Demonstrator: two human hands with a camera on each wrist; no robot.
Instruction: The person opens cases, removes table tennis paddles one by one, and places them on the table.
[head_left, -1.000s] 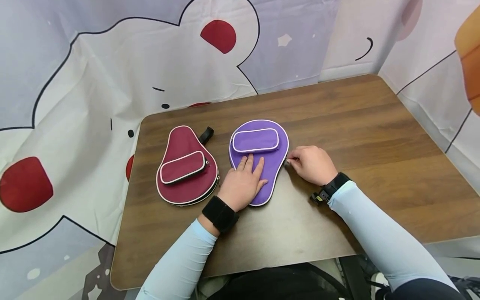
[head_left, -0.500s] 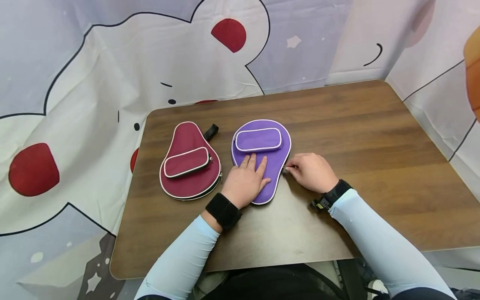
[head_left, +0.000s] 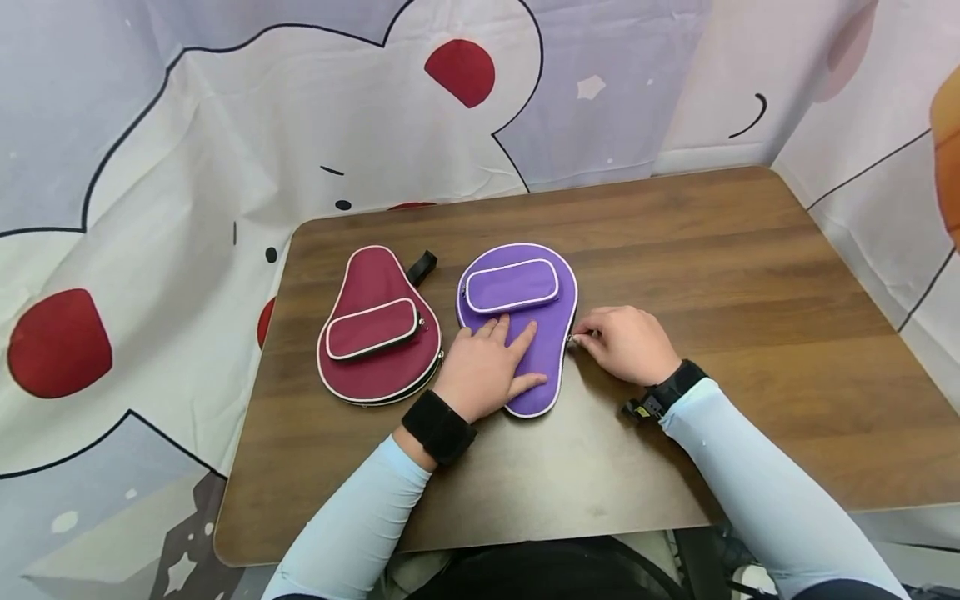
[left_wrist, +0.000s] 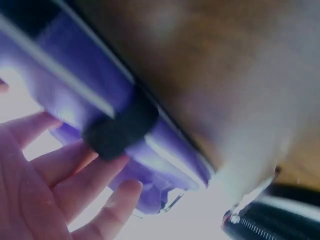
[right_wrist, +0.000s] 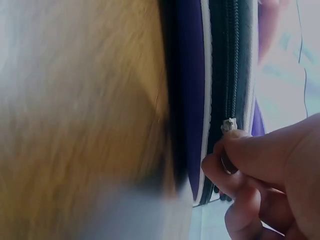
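Note:
A purple paddle-shaped case [head_left: 542,321] with white piping lies flat on the wooden table [head_left: 712,275]. My left hand [head_left: 491,367] rests flat on its lower half with straight fingers. My right hand [head_left: 622,340] is at the case's right edge and pinches the small metal zipper pull [head_left: 572,338]. In the right wrist view the thumb and forefinger pinch the zipper pull [right_wrist: 229,125] on the black zip of the purple case [right_wrist: 192,100]. The left wrist view shows my left hand's fingers [left_wrist: 65,170] against the purple case [left_wrist: 100,100], blurred.
A maroon paddle-shaped case [head_left: 375,329] with a front pocket lies to the left of the purple one, a black strap [head_left: 420,267] at its narrow end. A printed cloth backdrop [head_left: 225,125] hangs behind and beside the table.
The purple case has turned a little under my hands. My right hand has drawn the zipper pull slightly down the right edge. My left hand stays flat on the case.

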